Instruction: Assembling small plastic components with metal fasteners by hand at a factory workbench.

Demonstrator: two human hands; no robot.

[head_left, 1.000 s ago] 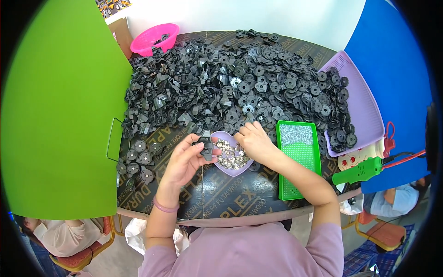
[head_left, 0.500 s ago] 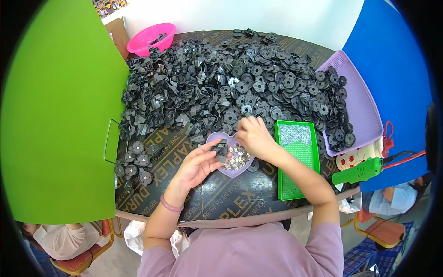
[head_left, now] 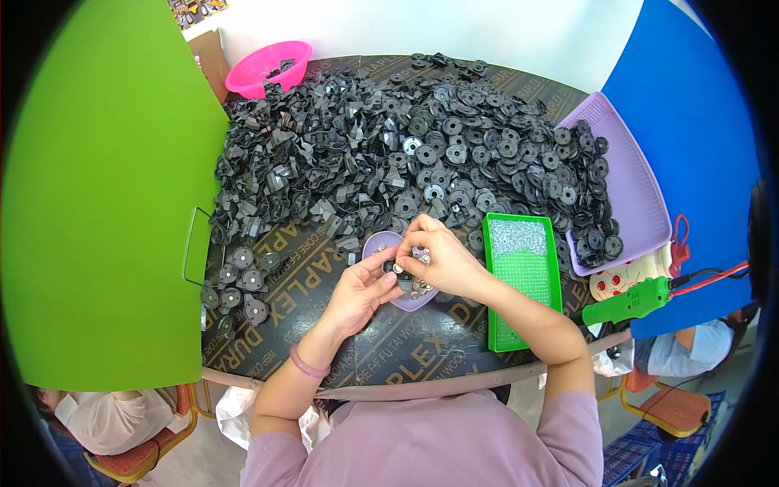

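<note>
Over a heart-shaped lilac dish (head_left: pixel 378 239), my left hand (head_left: pixel 357 294) holds a small black plastic part (head_left: pixel 406 277) between thumb and fingers. The fingertips of my right hand (head_left: pixel 442 258) are pinched together at that part, pressing a small round metal piece (head_left: pixel 398 269) against it. More small metal pieces (head_left: pixel 419 287) lie in the dish, partly hidden under both hands. Just right of my right forearm is a green tray (head_left: pixel 511 325), with many tiny silver pieces (head_left: pixel 519 235) spread in its far end.
Black angular parts (head_left: pixel 284 154) and black discs (head_left: pixel 507 146) are heaped across the table. Several joined parts (head_left: pixel 243 280) lie at left. A pink basket (head_left: pixel 243 79) stands far left, a lilac basket (head_left: pixel 641 178) at right. A green corded power tool (head_left: pixel 629 302) lies near the right edge.
My right hand has come left and down from the dish's far side to the black part. My left hand has moved slightly right, and the fingers of both hands now meet.
</note>
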